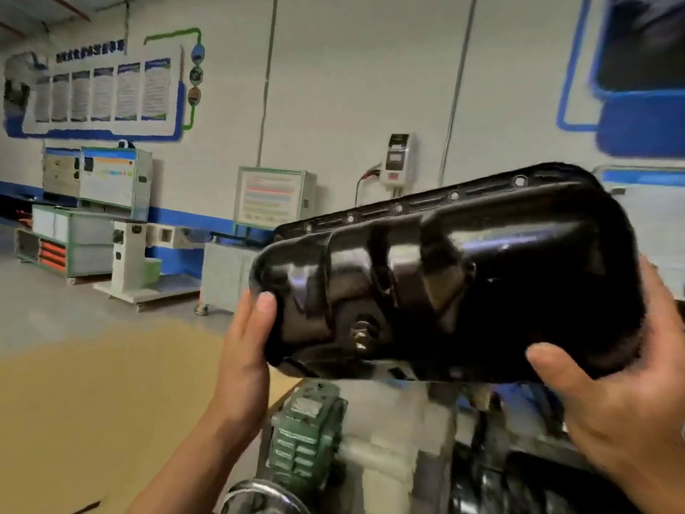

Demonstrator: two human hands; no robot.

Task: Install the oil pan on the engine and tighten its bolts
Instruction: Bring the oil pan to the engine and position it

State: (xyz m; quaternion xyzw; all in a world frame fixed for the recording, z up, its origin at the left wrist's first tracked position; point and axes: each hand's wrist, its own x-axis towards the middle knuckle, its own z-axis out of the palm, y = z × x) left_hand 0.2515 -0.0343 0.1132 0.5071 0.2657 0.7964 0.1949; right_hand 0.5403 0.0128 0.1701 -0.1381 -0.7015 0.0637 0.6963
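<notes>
while both hands hold it up in the air, the oil pan (463,272) hangs tilted close to the camera, its rounded underside turned toward the viewer and its right end higher than its left. it is glossy black pressed metal, with soft ribs and dents that catch the light, shallow at the left end and deeper at the right. a flat rim (398,208) runs along its upper edge, dotted with a row of small bolt holes. low on the near face sits a small metal plug (361,333). the left hand (244,346) grips the narrow left end, thumb laid flat on the near face, fingers hidden behind. the right hand (622,395) clasps the deep right end from below, thumb pressed on the lower edge, fingers wrapped round the back. beneath the pan, apart from it, blurred machinery shows, including a green ribbed block (304,432).
</notes>
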